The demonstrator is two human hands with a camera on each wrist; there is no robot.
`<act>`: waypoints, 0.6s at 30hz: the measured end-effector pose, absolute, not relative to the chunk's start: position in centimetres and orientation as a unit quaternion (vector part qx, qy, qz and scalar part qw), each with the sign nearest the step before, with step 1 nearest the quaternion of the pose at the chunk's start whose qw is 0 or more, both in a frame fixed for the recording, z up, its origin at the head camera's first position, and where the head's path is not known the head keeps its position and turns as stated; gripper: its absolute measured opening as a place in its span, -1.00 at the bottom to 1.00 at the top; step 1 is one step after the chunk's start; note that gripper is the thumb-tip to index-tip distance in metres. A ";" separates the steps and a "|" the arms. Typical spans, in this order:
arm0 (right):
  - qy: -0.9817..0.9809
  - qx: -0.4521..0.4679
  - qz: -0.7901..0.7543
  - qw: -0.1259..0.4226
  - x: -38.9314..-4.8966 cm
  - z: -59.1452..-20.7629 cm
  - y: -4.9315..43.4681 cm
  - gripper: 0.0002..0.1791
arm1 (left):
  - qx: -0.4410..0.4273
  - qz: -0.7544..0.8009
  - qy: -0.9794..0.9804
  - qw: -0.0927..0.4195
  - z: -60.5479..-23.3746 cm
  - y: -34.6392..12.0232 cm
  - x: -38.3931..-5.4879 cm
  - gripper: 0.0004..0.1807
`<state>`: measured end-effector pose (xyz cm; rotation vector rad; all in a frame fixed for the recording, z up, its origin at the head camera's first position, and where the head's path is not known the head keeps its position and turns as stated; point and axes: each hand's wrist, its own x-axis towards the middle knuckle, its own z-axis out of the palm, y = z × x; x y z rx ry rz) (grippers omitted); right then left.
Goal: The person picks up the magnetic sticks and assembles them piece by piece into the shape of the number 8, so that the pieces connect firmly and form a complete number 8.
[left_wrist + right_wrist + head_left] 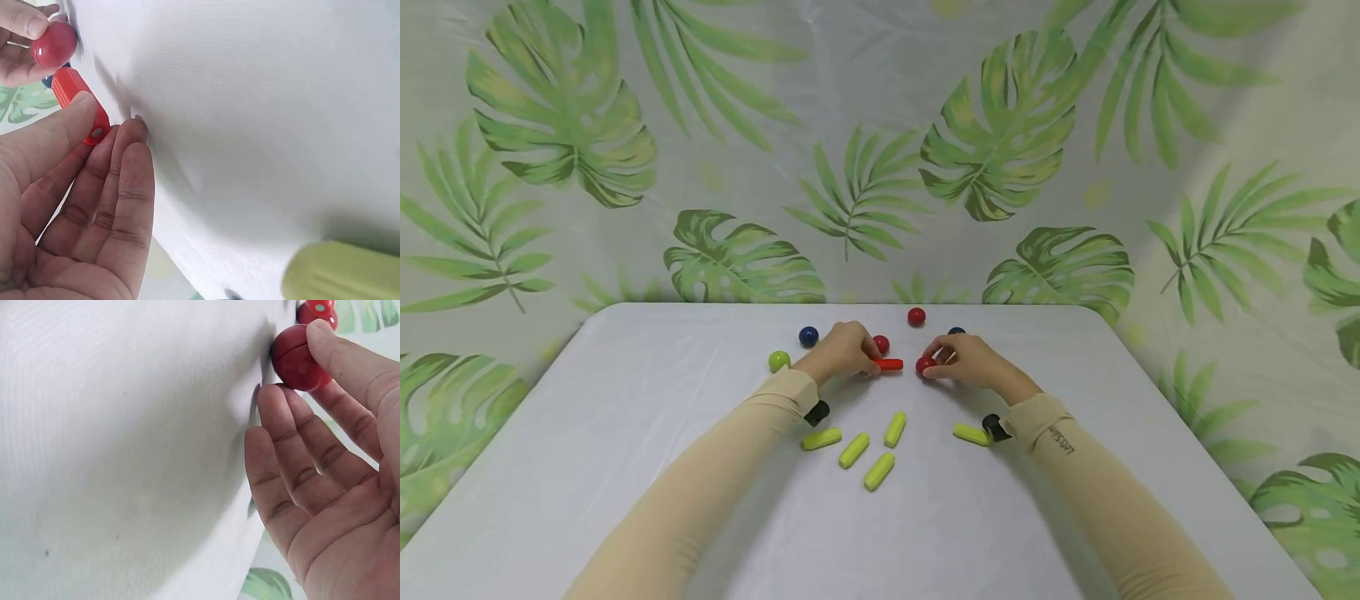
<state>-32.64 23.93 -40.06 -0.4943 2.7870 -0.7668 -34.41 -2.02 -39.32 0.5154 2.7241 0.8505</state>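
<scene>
My left hand (844, 350) pinches a red ridged stick (891, 364) between thumb and fingers. In the left wrist view a small grey dot shows on the end of the red stick (97, 132). My right hand (967, 362) pinches a red ball (925, 365) by thumb and fingertips; a seam line runs round the ball (299, 359) in the right wrist view. Stick and ball are held a short gap apart, just above or on the white table. Another red ball (882, 343) lies behind the red stick, partly hidden by my left hand.
Farther back lie a third red ball (916, 317), a blue ball (808, 336), another blue ball (957, 331) half hidden, and a green ball (778, 360). Several yellow-green sticks (854, 450) lie nearer me on the white table (970, 525). A leaf-patterned cloth (865, 100) hangs behind.
</scene>
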 end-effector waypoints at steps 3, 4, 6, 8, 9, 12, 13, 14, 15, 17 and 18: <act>0.944 -0.171 -0.264 0.104 -32.6 -40.0 23.6 -0.64 | 0.180 0.290 0.932 0.119 -39.4 -1.7 -34.5 -0.82; 0.943 -0.173 -0.265 0.105 -32.6 -39.9 23.5 -0.64 | 0.182 0.289 0.933 0.118 -39.4 -1.6 -34.5 -0.82; 0.942 -0.176 -0.267 0.104 -32.5 -39.9 23.4 -0.64 | 0.183 0.288 0.933 0.117 -39.4 -1.5 -34.5 -0.81; 0.941 -0.177 -0.269 0.105 -32.5 -39.9 23.2 -0.64 | 0.186 0.286 0.932 0.118 -39.4 -1.3 -34.5 -0.81; 0.940 -0.179 -0.269 0.105 -32.6 -39.9 23.1 -0.64 | 0.187 0.285 0.933 0.118 -39.3 -1.3 -34.5 -0.82; 0.939 -0.178 -0.272 0.107 -32.6 -40.0 23.0 -0.63 | 0.194 0.280 0.933 0.116 -39.3 -1.1 -34.5 -0.83; 0.939 -0.178 -0.273 0.108 -32.6 -40.0 23.0 -0.64 | 0.196 0.279 0.933 0.115 -39.3 -1.0 -34.5 -0.84; 0.939 -0.178 -0.273 0.107 -32.7 -40.0 23.0 -0.64 | 0.199 0.276 0.933 0.113 -39.3 -1.0 -34.6 -0.84; 0.939 -0.179 -0.274 0.107 -32.7 -40.0 23.0 -0.64 | 0.200 0.275 0.933 0.113 -39.3 -0.9 -34.6 -0.85; 0.939 -0.179 -0.273 0.107 -32.7 -40.1 23.0 -0.65 | 0.202 0.273 0.934 0.110 -39.3 -0.8 -34.6 -0.85; 0.939 -0.179 -0.274 0.107 -32.7 -40.1 23.0 -0.65 | 0.202 0.273 0.934 0.110 -39.3 -0.8 -34.6 -0.84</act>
